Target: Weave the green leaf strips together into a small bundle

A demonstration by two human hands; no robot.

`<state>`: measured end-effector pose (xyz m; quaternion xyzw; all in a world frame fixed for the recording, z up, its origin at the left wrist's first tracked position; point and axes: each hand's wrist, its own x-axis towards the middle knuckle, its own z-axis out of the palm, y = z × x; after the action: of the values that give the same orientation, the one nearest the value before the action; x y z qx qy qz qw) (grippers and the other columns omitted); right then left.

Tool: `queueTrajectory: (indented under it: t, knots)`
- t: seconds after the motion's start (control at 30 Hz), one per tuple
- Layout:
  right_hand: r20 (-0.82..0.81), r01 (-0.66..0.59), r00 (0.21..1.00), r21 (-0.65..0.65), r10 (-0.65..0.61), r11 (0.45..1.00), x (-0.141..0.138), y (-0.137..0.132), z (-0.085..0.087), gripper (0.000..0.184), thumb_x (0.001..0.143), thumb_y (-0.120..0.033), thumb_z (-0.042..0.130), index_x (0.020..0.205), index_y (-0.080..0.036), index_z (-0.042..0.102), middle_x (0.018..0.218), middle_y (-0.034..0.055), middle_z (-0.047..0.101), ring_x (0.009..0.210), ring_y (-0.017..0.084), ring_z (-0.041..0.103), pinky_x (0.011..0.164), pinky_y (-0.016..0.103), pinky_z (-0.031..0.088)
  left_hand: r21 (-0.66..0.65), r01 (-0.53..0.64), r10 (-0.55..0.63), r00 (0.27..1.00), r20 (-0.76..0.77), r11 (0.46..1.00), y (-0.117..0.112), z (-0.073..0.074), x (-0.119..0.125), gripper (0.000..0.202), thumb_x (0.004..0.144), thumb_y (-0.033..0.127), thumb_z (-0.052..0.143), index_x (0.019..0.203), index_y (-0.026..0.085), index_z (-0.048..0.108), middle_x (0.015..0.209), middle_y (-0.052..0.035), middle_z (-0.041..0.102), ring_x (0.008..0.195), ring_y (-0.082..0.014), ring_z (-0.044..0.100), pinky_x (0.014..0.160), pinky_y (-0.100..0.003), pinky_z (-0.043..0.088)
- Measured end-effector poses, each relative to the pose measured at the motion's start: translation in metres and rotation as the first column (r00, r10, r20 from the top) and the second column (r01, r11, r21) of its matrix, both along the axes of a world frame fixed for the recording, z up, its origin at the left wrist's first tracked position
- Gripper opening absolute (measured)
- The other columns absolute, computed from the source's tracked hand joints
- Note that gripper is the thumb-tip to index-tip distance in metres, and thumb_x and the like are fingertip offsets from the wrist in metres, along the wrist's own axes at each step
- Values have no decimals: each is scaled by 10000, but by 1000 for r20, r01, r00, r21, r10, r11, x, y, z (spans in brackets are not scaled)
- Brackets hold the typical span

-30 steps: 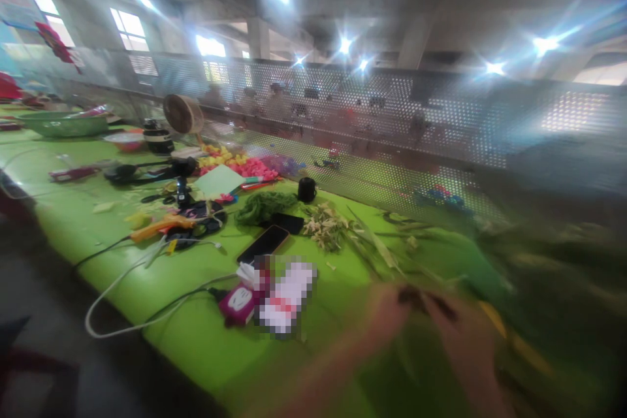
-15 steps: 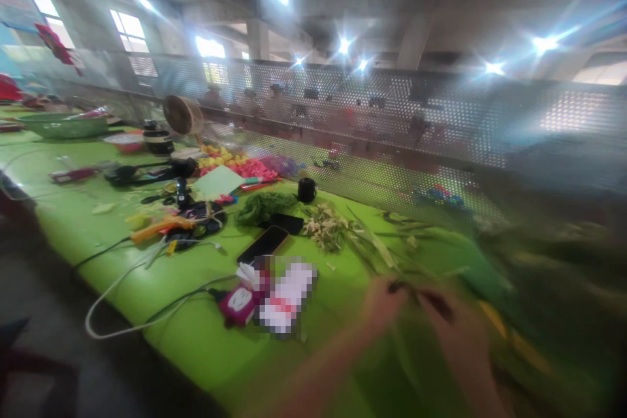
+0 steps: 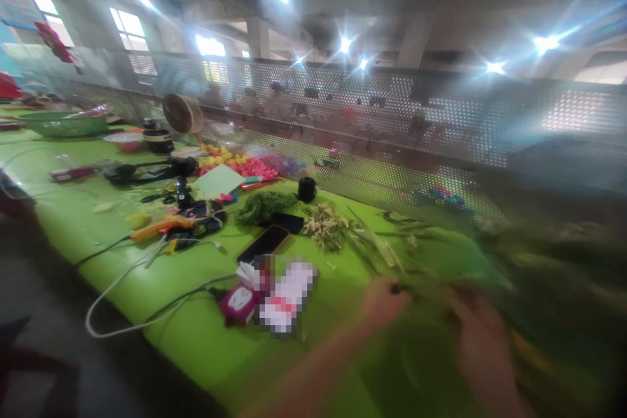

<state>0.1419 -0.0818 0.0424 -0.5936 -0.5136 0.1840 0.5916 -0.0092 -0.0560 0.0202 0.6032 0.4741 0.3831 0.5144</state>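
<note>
My left hand (image 3: 385, 302) is closed at the lower right of the view, with what looks like a thin green stem (image 3: 421, 287) pinched in its fingers. A small dark bit shows at the fingertips. To the right of it my right hand (image 3: 482, 330) hovers over the green table, smeared by motion, so its fingers cannot be made out. Long green leaf strips (image 3: 379, 245) lie just beyond my left hand. Farther off is a pile of pale short pieces (image 3: 324, 227).
Two phones (image 3: 263, 245), a tissue pack (image 3: 240, 304), a black cup (image 3: 307, 189) and a green tangled bundle (image 3: 264, 208) lie left of my hands. An orange-handled glue gun (image 3: 161, 227) trails cables. A perforated metal screen (image 3: 372, 117) runs behind. Dark green material (image 3: 563, 274) heaps at right.
My right hand has moved to the right, away from my left hand, and the gap between them is wider. My left hand has stayed almost in place.
</note>
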Motion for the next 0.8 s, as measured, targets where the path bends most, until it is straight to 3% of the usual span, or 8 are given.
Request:
queueTrajectory:
  t: [0.1,0.17,0.3,0.4,0.5,0.57,0.67,0.8]
  knots:
    - [73,-20,997,59,15,998,-1,-2,4,398,789,-525,479,1007,-213,594,818,56,681,584,190,590,549,335,481,-2,-16,16,999,-37,1000,1,-3,0,236,740,287,561,852,127,695,661,1,582,616,-117,488,603,-229,412]
    - [98,-22,995,50,17,998,-2,-6,10,381,798,-525,467,954,-215,623,820,75,688,620,217,604,563,355,484,-2,-8,8,999,-43,1000,2,-6,1,242,732,266,566,888,137,698,708,-5,618,651,-127,518,625,-232,429]
    - [200,-13,979,-76,28,997,-4,-14,22,399,812,-536,438,734,-218,665,690,68,670,612,231,604,589,351,493,8,-20,20,999,-25,1000,3,-12,2,217,724,231,574,881,146,697,740,-7,642,686,-134,543,642,-228,435]
    - [289,-123,943,-159,166,979,-4,-16,22,394,807,-532,452,666,-234,667,667,51,672,657,234,628,649,336,511,13,-82,83,996,-35,997,4,-15,1,157,723,237,591,803,138,684,667,3,608,669,-132,530,627,-225,423]
    - [343,-301,876,-162,340,940,-3,-15,16,338,838,-475,441,829,-257,699,879,49,718,881,243,650,787,347,513,12,-136,136,988,-65,991,4,-16,-1,132,727,250,595,766,142,662,620,19,567,654,-126,511,614,-219,405]
    - [359,-352,852,-149,382,924,-2,-14,13,338,856,-449,427,959,-265,691,1007,53,707,998,247,626,850,369,499,16,-149,150,985,-90,989,4,-15,-2,133,731,259,593,758,143,651,607,25,546,643,-121,497,607,-216,393]
    - [419,-315,838,-153,350,937,1,-13,10,342,851,-458,439,1003,-266,679,1025,55,706,985,257,632,810,368,507,41,-153,157,978,-137,987,2,-12,-3,140,734,270,585,740,142,643,597,26,529,635,-121,483,598,-214,377]
    - [495,-218,825,-169,273,961,5,-12,9,302,851,-458,450,934,-245,648,882,30,722,785,213,664,651,288,497,93,-106,121,977,-174,990,-2,-7,-3,151,746,256,554,721,137,642,596,21,520,630,-123,469,586,-215,356]
